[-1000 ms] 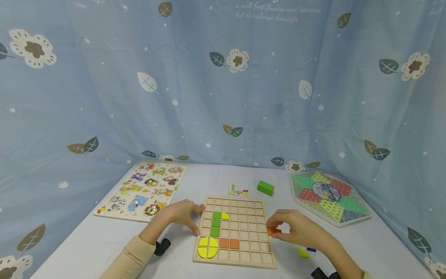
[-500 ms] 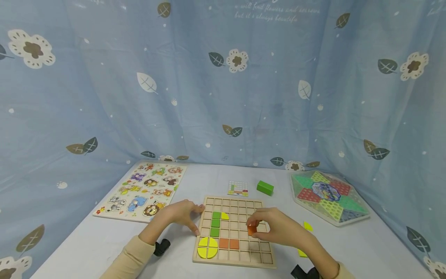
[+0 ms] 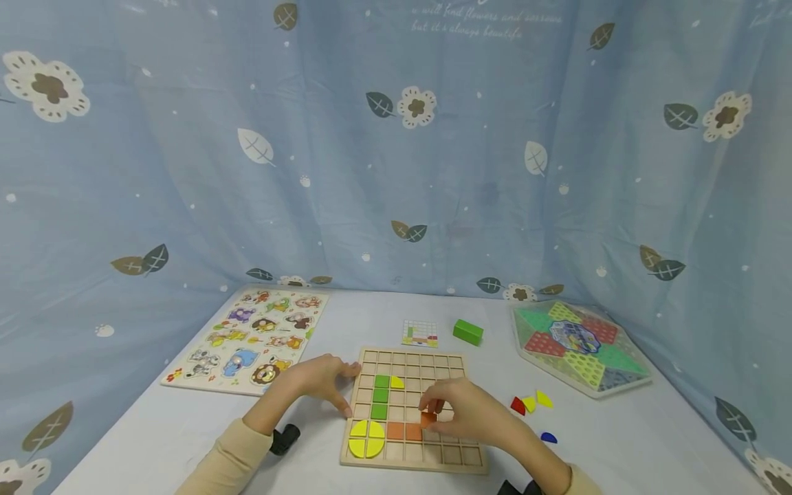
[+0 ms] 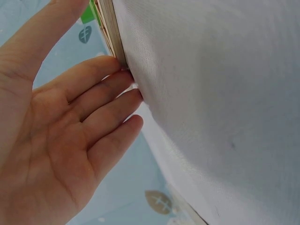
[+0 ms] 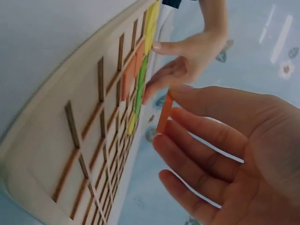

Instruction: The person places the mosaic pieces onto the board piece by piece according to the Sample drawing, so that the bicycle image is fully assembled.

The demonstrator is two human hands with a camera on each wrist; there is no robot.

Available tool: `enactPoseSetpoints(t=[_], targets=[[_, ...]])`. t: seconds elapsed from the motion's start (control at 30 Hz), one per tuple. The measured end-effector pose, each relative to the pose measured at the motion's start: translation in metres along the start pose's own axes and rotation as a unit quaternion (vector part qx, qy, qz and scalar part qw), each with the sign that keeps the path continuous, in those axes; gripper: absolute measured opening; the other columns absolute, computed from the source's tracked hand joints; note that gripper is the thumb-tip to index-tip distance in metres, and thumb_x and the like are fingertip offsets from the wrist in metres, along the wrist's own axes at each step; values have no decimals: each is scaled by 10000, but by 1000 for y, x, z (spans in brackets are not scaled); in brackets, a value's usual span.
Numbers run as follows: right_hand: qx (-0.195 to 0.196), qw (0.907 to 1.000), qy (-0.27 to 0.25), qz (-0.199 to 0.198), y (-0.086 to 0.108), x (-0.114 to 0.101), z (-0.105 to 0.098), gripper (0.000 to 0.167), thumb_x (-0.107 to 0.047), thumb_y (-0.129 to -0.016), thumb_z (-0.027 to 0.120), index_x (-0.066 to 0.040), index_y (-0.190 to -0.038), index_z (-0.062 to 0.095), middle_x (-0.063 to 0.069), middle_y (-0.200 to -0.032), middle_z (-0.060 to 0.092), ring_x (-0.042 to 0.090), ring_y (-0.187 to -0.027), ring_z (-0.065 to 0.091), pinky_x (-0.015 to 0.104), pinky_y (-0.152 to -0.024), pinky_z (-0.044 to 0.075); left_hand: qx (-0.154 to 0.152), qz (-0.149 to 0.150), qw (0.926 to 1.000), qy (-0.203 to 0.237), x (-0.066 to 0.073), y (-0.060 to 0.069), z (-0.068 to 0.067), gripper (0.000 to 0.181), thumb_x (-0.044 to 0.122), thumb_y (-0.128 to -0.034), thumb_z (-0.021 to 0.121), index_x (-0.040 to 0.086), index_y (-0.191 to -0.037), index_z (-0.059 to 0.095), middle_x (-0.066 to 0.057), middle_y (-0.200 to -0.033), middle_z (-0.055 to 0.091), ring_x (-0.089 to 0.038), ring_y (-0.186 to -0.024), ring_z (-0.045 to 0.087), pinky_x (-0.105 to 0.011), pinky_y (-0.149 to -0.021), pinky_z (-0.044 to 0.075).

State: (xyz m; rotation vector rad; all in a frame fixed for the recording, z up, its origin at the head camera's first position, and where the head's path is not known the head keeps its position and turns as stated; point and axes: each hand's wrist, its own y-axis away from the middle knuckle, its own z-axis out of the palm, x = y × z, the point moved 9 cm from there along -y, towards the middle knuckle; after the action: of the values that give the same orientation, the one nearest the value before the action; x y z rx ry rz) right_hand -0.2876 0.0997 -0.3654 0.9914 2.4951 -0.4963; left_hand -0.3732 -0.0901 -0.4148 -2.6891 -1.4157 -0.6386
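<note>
Carried the orange tile (image 3: 428, 419) in from the right edge of the grid board (image 3: 467, 455) to the lower centre of the head view, pinched narrowly in the right hand (image 3: 464, 412) near the right end of the orange squares (image 3: 396, 431). Uncovered the red piece (image 3: 518, 405), yellow pieces (image 3: 544, 399) and blue piece (image 3: 548, 437) at lower right, while keeping the left hand (image 3: 324, 378) spread wide against the board's left edge. Seems to bring that row within reach of a third square, not yet seated.

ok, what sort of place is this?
Probably a tabletop play area, possibly staged: blue printed curtain behind a white table with a grid board and animal puzzle.
</note>
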Motion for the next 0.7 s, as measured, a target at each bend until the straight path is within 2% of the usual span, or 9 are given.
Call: enactPoseSetpoints(t=[0.23, 0.5, 0.7], targets=[[-331, 9991, 61, 265, 0, 6, 12, 123, -101, -808, 776, -134, -907, 711, -124, -816, 647, 13, -741, 578, 206, -684, 535, 1, -23, 10000, 10, 0, 0, 0, 850, 416, -640, 873, 89, -1358, 556, -79, -1400, 518, -328, -1308, 446, -465, -1070, 373], [-386, 9985, -6, 388, 0, 10, 16, 146, -52, -771, 793, -136, -840, 695, -111, -757, 624, 41, -697, 557, 190, -648, 516, -5, -4, 10000, 16, 0, -1, 0, 847, 418, -640, 872, 88, -1355, 559, -82, -1398, 519, -329, -1308, 446, -464, -1069, 374], [-366, 9989, 118, 283, 0, 11, 20, 152, -55, -775, 791, -146, -834, 684, -123, -766, 624, 21, -709, 560, 191, -661, 519, 12, 10, 10000, 27, -1, -1, 0, 840, 412, -641, 874, 88, -1351, 564, -80, -1395, 524, -328, -1307, 448, -463, -1070, 373]])
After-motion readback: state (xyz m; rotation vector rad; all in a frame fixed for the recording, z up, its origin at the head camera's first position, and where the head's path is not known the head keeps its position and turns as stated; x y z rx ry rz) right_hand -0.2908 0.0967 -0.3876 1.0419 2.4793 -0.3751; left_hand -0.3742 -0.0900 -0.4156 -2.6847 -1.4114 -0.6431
